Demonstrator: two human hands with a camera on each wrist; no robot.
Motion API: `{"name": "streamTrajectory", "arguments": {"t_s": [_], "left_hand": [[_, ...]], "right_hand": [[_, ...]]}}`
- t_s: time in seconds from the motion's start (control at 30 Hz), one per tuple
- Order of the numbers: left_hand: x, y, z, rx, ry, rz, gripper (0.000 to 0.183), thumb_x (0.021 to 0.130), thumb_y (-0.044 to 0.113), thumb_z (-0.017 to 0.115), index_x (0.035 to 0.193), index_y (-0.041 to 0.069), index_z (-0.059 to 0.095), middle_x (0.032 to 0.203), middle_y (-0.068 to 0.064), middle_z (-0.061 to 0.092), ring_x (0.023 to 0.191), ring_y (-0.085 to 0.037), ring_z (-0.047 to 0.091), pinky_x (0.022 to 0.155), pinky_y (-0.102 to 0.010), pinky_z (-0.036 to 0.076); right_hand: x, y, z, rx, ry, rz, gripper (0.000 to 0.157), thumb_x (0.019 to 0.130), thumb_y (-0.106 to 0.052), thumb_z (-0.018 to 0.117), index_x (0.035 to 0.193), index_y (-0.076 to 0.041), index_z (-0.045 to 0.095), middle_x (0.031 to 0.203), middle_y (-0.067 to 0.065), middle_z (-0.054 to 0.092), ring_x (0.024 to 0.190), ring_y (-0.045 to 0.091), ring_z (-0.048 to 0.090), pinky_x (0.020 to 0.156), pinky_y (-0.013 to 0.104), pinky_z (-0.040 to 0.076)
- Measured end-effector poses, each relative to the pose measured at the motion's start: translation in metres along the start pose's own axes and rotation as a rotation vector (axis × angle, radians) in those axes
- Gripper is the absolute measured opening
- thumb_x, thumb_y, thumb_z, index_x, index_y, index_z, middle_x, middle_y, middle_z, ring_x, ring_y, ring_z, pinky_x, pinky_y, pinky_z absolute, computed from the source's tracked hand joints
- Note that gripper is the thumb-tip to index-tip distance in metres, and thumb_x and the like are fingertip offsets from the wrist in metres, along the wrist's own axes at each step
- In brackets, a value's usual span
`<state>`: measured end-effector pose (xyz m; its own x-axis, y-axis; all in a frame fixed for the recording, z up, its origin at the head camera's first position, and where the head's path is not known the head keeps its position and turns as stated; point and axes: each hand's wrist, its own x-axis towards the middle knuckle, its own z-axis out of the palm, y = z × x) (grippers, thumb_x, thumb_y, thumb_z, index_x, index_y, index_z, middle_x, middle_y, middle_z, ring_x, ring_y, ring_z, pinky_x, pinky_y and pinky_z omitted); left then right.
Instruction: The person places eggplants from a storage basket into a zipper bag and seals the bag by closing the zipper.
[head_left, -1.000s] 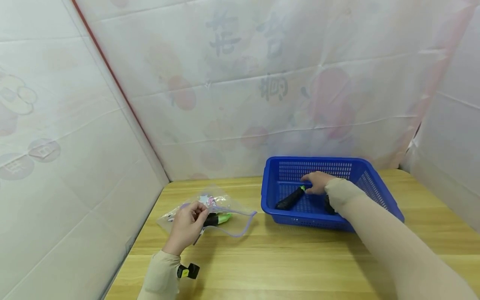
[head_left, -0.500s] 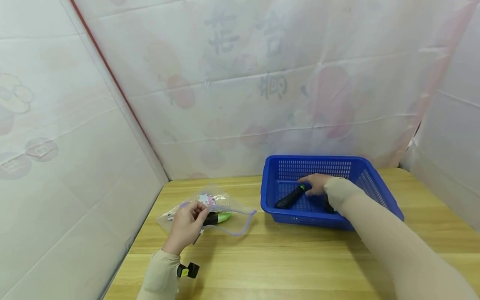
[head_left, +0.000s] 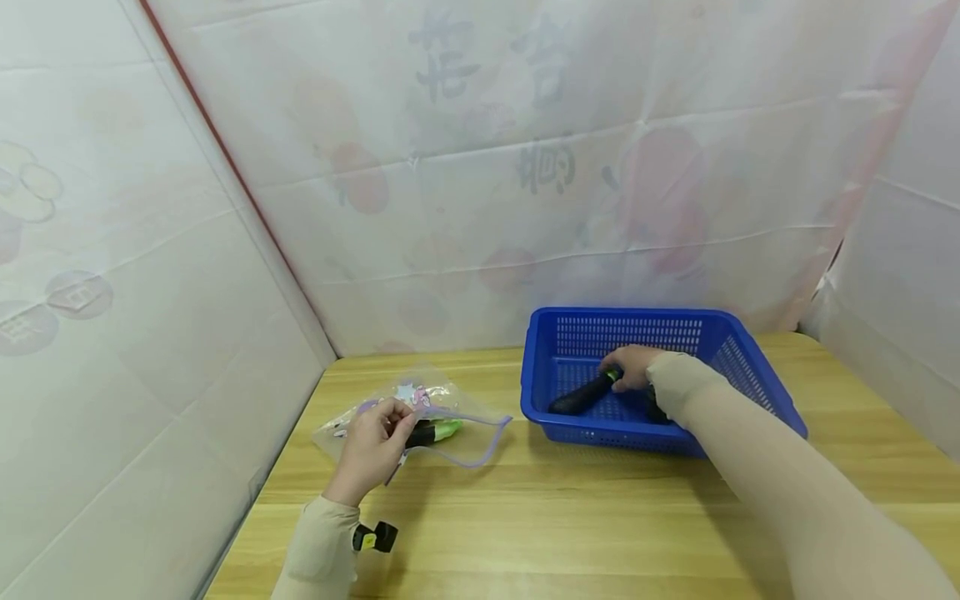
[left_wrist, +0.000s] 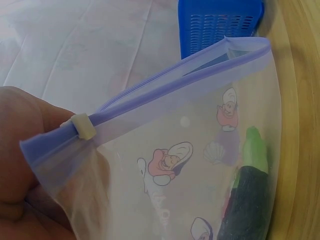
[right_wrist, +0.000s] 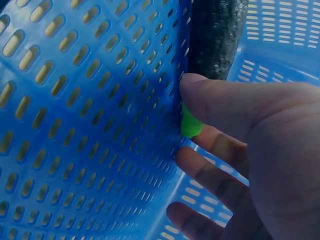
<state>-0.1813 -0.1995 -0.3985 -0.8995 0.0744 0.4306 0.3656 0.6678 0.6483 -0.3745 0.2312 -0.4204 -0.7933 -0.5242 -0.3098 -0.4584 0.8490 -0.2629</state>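
My left hand (head_left: 373,446) pinches the top corner of a clear zip bag (left_wrist: 125,165) with a purple edge, beside its cream slider (left_wrist: 83,126). The bag's mouth gapes toward the basket. Inside the bag lies a dark eggplant (left_wrist: 245,200) with a pale green stem. Over in the blue basket (head_left: 534,367), my right hand (head_left: 633,367) pinches another eggplant (head_left: 581,395) at its green stem end (right_wrist: 190,124), thumb on one side and index finger on the other. The remaining right fingers are loosely bent. Another dark object (head_left: 655,408) lies partly hidden beneath the right wrist.
The basket stands at the back right of the wooden table (head_left: 480,525), with perforated walls all round. Printed white sheets (head_left: 450,233) hang close behind the table and along its left and right sides.
My right fingers have closed on the eggplant's stem end, which has tilted up slightly. The left hand and bag have hardly moved.
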Motion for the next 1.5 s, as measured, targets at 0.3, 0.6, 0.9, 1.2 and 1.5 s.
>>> {"name": "streamTrajectory", "arguments": {"t_s": [0.3,0.6,0.9,1.2,1.5], "left_hand": [[-0.001,0.001,0.001,0.005,0.004,-0.002,0.011,0.094,0.012,0.063,0.083,0.015,0.064,0.069,0.006,0.054,0.052,-0.009,0.046,0.048,-0.025,0.04],[-0.001,0.001,0.001,-0.001,0.006,-0.001,0.011,0.093,0.01,0.064,0.083,0.014,0.064,0.068,0.006,0.054,0.051,-0.008,0.045,0.046,-0.025,0.039],[-0.001,-0.001,0.002,-0.01,0.008,0.006,0.012,0.093,0.01,0.064,0.082,0.013,0.063,0.067,0.006,0.053,0.05,-0.008,0.044,0.046,-0.024,0.038],[-0.001,-0.001,0.003,-0.012,0.004,0.01,0.011,0.094,0.012,0.064,0.083,0.013,0.064,0.068,0.007,0.054,0.049,-0.007,0.044,0.045,-0.024,0.038],[0.0,-0.002,0.003,-0.02,0.003,0.013,0.011,0.094,0.012,0.063,0.083,0.01,0.064,0.068,0.006,0.054,0.048,-0.007,0.043,0.045,-0.024,0.038]], "right_hand": [[0.0,-0.003,0.001,-0.025,-0.012,0.028,0.039,0.088,-0.017,0.071,0.125,-0.006,0.062,0.126,0.02,0.058,0.117,0.04,0.052,0.09,0.053,0.046],[0.006,0.002,0.004,-0.026,-0.008,0.062,0.033,0.085,-0.018,0.074,0.116,-0.01,0.066,0.12,0.015,0.06,0.112,0.036,0.055,0.086,0.05,0.048],[0.004,-0.001,0.004,-0.002,-0.005,0.127,0.029,0.081,-0.021,0.079,0.104,-0.012,0.065,0.113,0.011,0.06,0.096,0.025,0.059,0.073,0.042,0.051],[0.003,0.006,0.007,-0.026,0.012,0.152,0.038,0.081,-0.022,0.078,0.11,-0.002,0.064,0.108,0.014,0.063,0.097,0.031,0.061,0.076,0.043,0.052],[0.001,0.01,0.009,-0.011,0.018,0.184,0.046,0.084,-0.022,0.075,0.119,0.003,0.06,0.115,0.019,0.061,0.104,0.036,0.059,0.079,0.045,0.051]]}}
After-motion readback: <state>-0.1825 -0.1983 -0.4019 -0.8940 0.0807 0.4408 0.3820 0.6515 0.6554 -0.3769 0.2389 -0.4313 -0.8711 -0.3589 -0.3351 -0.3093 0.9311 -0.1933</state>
